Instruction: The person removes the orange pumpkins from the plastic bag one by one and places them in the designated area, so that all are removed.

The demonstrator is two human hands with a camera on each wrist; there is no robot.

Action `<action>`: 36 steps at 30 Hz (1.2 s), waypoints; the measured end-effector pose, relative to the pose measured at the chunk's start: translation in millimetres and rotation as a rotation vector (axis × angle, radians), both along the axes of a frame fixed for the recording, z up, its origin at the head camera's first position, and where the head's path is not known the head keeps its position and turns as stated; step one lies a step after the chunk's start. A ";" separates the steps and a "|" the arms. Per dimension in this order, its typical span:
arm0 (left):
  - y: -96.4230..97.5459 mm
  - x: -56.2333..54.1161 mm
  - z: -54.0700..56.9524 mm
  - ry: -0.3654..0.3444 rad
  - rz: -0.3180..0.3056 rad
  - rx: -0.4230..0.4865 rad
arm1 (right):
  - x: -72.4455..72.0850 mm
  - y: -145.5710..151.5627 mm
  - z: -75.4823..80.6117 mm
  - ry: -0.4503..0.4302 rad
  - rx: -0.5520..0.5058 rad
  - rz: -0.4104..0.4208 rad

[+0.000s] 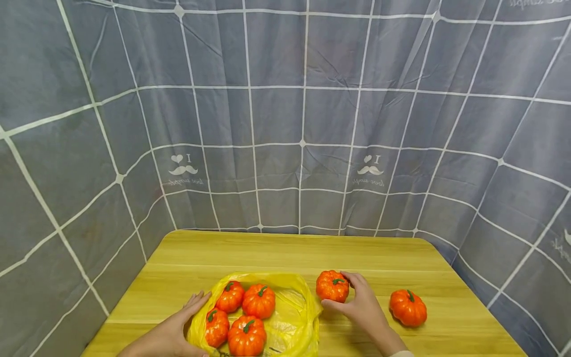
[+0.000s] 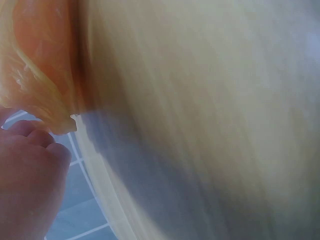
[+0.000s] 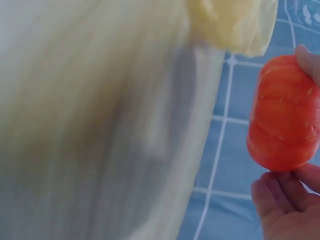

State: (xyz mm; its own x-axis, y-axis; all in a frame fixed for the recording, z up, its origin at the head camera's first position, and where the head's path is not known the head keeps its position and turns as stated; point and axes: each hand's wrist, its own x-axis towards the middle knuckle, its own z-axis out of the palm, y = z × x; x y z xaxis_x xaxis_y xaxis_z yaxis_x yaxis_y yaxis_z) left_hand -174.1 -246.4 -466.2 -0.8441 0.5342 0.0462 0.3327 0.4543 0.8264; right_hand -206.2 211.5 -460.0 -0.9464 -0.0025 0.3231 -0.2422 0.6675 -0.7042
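Observation:
A yellow plastic bag (image 1: 285, 325) lies with its mouth wide on the table, and several small orange pumpkins (image 1: 247, 336) with green stems sit in its left part. My left hand (image 1: 174, 327) holds the bag's left side, fingers at the far end and thumb at the near end. Just right of the bag, my right hand (image 1: 361, 302) grips another orange pumpkin (image 1: 332, 286) between thumb and fingers. The right wrist view shows this pumpkin (image 3: 284, 115) raised off the table, its side toward the camera.
One more orange pumpkin (image 1: 408, 308) stands on the wooden table (image 1: 285, 253), to the right of my right hand. A grey curtain (image 1: 276, 119) with white grid lines hangs behind the table and along both sides.

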 end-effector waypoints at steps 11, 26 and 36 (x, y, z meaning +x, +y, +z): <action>0.9 -0.4 2.5 -0.032 0.004 0.012 | 13.7 42.8 -8.2 -0.028 0.127 -0.132; -0.5 0.2 2.7 -0.061 0.010 0.009 | 22.7 59.6 -13.5 -0.038 0.343 -0.134; -0.5 1.9 4.0 -0.032 0.004 -0.005 | 25.5 64.5 -15.0 -0.010 0.469 -0.173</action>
State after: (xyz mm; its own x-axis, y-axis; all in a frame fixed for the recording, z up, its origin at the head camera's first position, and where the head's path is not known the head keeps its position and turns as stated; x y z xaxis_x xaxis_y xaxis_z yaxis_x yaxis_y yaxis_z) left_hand -172.2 -246.9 -462.3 -0.8474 0.5306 0.0167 0.3045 0.4602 0.8339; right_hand -180.8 276.0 -474.9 -0.9488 0.0117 0.3156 -0.0950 0.9425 -0.3204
